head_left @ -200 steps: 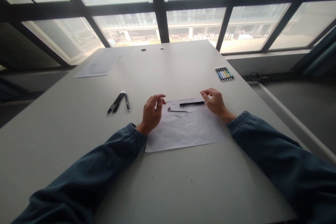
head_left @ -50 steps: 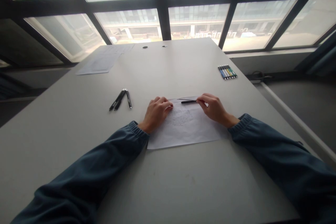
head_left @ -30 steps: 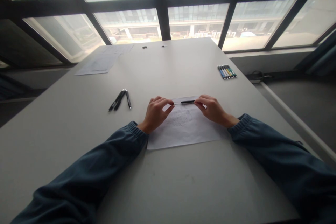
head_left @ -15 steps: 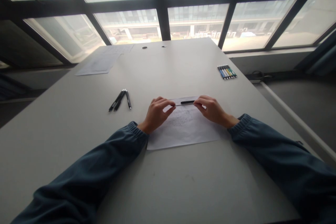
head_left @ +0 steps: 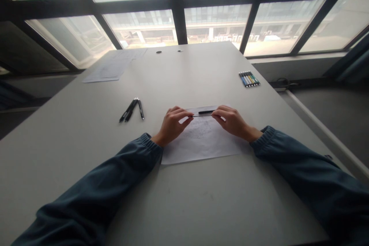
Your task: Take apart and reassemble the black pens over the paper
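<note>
A black pen (head_left: 205, 112) is held level just above the far edge of a white sheet (head_left: 201, 144) with a faint pencil drawing. My right hand (head_left: 232, 121) pinches the pen's right end. My left hand (head_left: 172, 123) pinches a thin part at the pen's left end, fingers curled. Both hands hover over the sheet near the middle of the grey table (head_left: 178, 200). What exactly the left fingers grip is too small to make out.
Three black pens (head_left: 132, 110) lie to the left of my hands. A row of several coloured markers (head_left: 249, 78) sits at the right edge. Loose sheets (head_left: 111, 70) lie at the far left corner. Large windows run behind the table.
Earlier the pen and a thin metal part lay apart on the sheet. Since then both hands have closed on the pen's ends and brought the parts together in one line.
</note>
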Tool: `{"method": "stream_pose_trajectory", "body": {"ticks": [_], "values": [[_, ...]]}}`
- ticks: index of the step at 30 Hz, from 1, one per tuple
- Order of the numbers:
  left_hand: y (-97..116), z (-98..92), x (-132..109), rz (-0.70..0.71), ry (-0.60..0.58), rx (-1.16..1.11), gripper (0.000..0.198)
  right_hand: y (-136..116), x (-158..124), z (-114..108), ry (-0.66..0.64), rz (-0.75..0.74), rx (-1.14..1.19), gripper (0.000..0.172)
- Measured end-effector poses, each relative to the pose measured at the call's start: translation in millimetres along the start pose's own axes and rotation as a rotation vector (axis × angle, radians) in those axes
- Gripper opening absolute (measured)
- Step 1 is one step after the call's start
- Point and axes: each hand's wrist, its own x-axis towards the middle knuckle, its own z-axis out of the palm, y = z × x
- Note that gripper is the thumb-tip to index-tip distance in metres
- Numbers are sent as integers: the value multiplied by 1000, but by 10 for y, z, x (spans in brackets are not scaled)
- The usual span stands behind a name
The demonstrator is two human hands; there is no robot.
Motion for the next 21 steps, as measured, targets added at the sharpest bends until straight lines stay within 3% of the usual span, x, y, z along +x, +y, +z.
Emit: {"method": "stream_pose_trajectory", "body": {"ticks": [7, 15, 21], "values": [[19, -12, -2, 69, -33, 8, 8, 8, -4, 16, -12, -11, 24, 17], [41, -14, 12, 76, 22, 13, 6, -8, -2, 4, -66, -41, 102, 16], [54, -19, 27, 81, 72, -38, 7, 86, 15, -12, 142, 115, 79, 23]]}}
